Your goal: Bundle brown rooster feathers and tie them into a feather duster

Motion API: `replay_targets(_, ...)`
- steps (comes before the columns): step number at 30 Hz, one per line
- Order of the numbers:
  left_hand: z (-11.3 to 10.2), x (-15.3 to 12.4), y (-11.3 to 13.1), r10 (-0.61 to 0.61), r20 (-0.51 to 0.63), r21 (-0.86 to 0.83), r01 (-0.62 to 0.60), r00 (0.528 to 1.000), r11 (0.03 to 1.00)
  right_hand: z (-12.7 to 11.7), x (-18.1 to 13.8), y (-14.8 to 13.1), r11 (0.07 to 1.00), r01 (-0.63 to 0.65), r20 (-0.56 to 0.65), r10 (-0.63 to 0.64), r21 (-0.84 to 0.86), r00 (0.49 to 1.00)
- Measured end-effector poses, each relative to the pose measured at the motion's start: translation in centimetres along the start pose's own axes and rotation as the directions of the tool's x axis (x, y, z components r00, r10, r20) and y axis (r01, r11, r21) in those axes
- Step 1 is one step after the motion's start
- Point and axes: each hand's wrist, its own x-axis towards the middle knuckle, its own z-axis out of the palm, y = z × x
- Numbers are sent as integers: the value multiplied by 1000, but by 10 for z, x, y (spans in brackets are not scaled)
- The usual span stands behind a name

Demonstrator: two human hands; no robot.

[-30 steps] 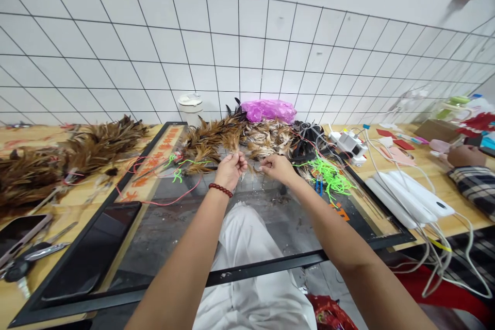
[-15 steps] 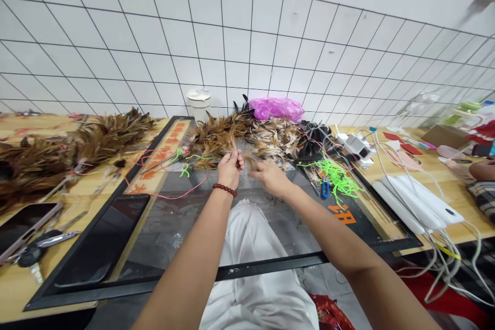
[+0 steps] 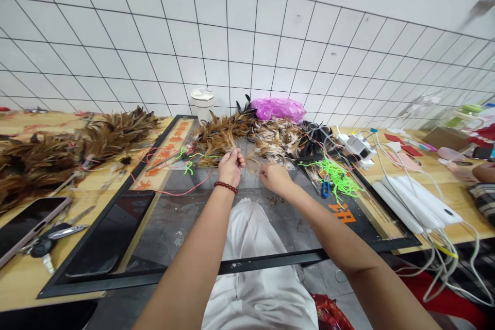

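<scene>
My left hand (image 3: 230, 165), with a red bead bracelet on its wrist, is closed around the stems of a few brown feathers (image 3: 247, 159) above a black-framed glass panel (image 3: 270, 260). My right hand (image 3: 275, 177) pinches the same small bunch from the right, a short gap from the left hand. Just beyond both hands lies a heap of brown feathers (image 3: 218, 136) and a paler mottled heap (image 3: 276, 140).
Neon green cords (image 3: 335, 174), small blue snips (image 3: 325, 188), a pink plastic bag (image 3: 277, 109) and a white cup (image 3: 202, 102) sit behind. Bundled feathers (image 3: 58, 152) lie left, with a phone (image 3: 27, 226) and keys. White power banks (image 3: 415, 201) with cables lie right; another person's hand (image 3: 483, 171) is at the far right.
My right hand moved left toward the left hand, then drew back right a little with the feather bunch between them. The view shifted slightly right.
</scene>
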Motion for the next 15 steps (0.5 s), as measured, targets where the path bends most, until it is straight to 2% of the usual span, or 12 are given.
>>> replay_targets(4, 2, -2, 2, 9, 20, 15, -9, 1000, 1000, 3, 1, 4, 999, -19, -2, 19, -39, 1000)
replay_targets(7, 4, -4, 3, 18, -1, 1, -18, 1000, 1000, -1, 6, 14, 985, -53, -153, 79, 165, 985)
replay_targets(9, 7, -8, 1, -13, -13, 24, 14, 1000, 1000, -3, 11, 20, 907, 1, -252, 116, 421, 961)
replay_targets(11, 12, -13, -3, -89, 3, 84, 89, 996, 993, -5, 15, 22, 756, 82, -289, 146, 649, 946)
replay_targets(13, 18, -20, -9, -179, 39, 150, 171, 983, 974, -3, 17, 22, 629, 129, -297, 170, 767, 940)
replay_targets(15, 22, -25, -14, -223, 73, 182, 207, 972, 961, -1, 17, 19, 594, 139, -294, 171, 792, 941)
